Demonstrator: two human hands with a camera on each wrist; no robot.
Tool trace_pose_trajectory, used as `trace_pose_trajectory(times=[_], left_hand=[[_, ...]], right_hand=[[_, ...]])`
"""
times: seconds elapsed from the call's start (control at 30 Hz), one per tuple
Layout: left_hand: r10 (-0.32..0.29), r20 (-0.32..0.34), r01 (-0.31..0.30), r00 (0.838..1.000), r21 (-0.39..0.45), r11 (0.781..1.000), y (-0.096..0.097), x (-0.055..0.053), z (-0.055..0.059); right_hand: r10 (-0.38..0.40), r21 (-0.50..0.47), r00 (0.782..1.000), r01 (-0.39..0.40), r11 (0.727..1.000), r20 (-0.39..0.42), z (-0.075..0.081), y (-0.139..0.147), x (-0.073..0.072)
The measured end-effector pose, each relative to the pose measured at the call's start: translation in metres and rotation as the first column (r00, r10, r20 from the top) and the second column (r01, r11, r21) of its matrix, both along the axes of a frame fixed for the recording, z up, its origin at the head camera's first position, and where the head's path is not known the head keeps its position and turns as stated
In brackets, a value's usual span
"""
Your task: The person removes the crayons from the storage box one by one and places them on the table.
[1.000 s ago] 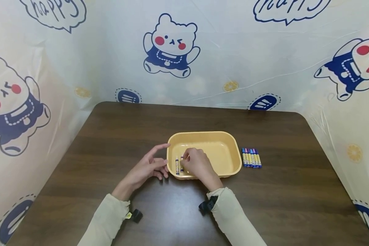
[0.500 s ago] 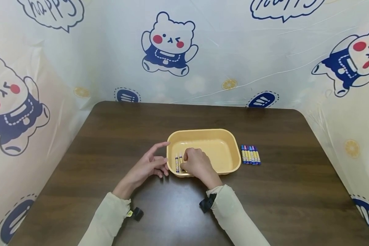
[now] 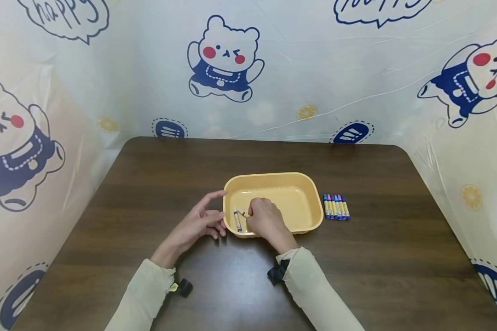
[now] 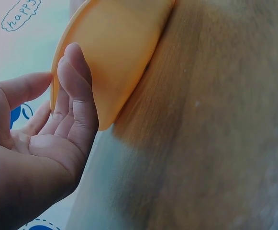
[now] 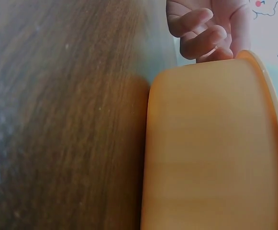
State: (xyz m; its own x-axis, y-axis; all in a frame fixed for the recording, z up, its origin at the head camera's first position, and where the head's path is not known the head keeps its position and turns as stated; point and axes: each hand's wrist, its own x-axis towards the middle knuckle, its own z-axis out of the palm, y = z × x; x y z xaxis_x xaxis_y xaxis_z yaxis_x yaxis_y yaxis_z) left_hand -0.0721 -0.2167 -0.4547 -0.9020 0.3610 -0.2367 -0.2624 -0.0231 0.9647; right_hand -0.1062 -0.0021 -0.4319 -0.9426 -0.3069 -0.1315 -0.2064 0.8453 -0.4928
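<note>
A yellow plastic tray [image 3: 287, 232] stands on the dark wooden table. My left hand [image 3: 199, 226] is at its left end, index fingertip and thumb against the rim and the other fingers loosely bent; the left wrist view shows the left hand [image 4: 57, 124] beside the outer wall. My right hand [image 3: 269, 221] reaches into the tray's near left part with bent fingers, pinching a short crayon [image 3: 243, 214] that shows only at one end. Left of it a second crayon [image 3: 238, 221] lies slightly tilted on the tray floor. In the right wrist view the tray wall [image 5: 210, 143] hides the right hand's fingertips.
Several crayons [image 3: 336, 207] with yellow wrappers and blue, pink and purple ends lie side by side just right of the tray. Table surface [image 3: 381, 276] extends on both sides. A printed cartoon sheet [image 3: 273, 59] hangs behind the table.
The crayons in the tray have gone from nearly parallel to tilted, with the pinched one slanting under the right fingers. The left hand keeps its place at the rim.
</note>
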Motion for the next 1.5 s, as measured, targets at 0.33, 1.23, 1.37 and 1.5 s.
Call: trace_pose_trajectory(times=[0.33, 1.23, 1.37, 1.5], left_hand=[[-0.006, 0.009, 0.006, 1.0, -0.005, 1.0, 0.0023, -0.0023, 0.002], [0.011, 0.02, -0.011, 1.0, -0.014, 1.0, 0.0046, 0.0019, 0.0016], [0.009, 0.021, -0.009, 1.0, -0.01, 1.0, 0.0047, 0.0023, 0.0018], [0.004, 0.016, -0.004, 1.0, -0.008, 1.0, 0.0052, 0.0022, 0.0017]], right_hand=[[-0.025, -0.01, 1.0, 0.025, 1.0, 0.012, 0.0009, 0.0017, -0.0006], [-0.033, -0.13, 0.999, 0.032, 0.991, -0.004, 0.0031, 0.0018, -0.0002], [-0.039, -0.138, 0.999, 0.035, 0.99, -0.023, 0.0052, 0.0027, 0.0], [-0.045, -0.149, 0.998, 0.039, 0.988, -0.036, 0.0093, 0.0045, 0.0003]])
